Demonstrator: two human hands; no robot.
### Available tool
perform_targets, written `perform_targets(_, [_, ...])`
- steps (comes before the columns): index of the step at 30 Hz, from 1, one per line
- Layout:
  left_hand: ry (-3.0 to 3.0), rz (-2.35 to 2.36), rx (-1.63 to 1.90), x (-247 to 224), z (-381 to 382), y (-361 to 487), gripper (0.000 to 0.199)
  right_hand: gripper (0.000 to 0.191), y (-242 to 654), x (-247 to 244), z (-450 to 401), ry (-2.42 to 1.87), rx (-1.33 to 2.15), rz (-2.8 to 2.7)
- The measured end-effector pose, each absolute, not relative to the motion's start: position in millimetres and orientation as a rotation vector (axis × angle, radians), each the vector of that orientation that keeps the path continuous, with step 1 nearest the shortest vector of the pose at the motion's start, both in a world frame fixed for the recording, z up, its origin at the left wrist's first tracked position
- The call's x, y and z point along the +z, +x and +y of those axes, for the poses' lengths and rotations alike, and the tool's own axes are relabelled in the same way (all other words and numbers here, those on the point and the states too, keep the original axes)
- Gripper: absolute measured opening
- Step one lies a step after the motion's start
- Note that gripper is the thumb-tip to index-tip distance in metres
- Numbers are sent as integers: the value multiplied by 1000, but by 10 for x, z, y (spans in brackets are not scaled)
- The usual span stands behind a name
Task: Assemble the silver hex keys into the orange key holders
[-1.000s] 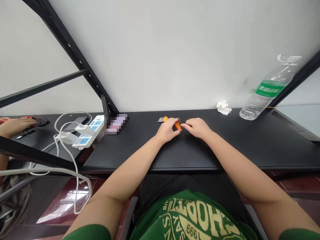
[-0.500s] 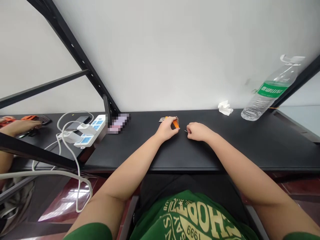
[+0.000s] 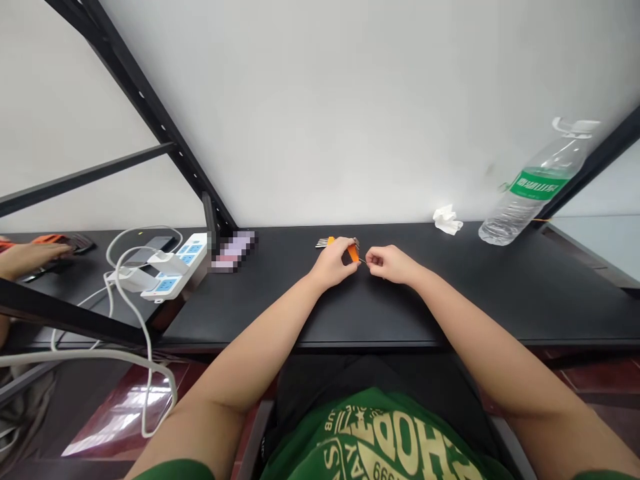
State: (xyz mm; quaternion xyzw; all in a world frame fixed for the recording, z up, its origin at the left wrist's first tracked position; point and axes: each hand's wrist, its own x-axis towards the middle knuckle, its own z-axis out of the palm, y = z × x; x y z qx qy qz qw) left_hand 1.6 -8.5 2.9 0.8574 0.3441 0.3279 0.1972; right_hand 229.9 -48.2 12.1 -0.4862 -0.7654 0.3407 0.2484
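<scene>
What changed: right hand has slid over toward the left one since half a second ago, so the thin metal rod now reaches the orange holder, or close to it, can't tell if they touch
Left hand: curled palm-down, fingers closed round the holder, metal prongs poking out past it
Right hand: loose fist, fingers pinching the rod
Holder spot: mid-tabletop, closer to the back edge
Count: 1 holder, 1 rod, several prongs, 1 bottle and 1 crumpled tissue by the back edge, right side, 1 power strip off left
</scene>
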Motion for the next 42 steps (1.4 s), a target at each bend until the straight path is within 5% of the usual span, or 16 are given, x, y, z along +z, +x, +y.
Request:
perform_targets(27, [2751, 890, 765, 114, -176, 62, 43, 14, 2436, 118, -433, -1290, 1791, -1427])
perform_targets(42, [2678, 901, 697, 106, -167, 41, 46, 20, 2365, 158, -444, -1278, 1706, -1217])
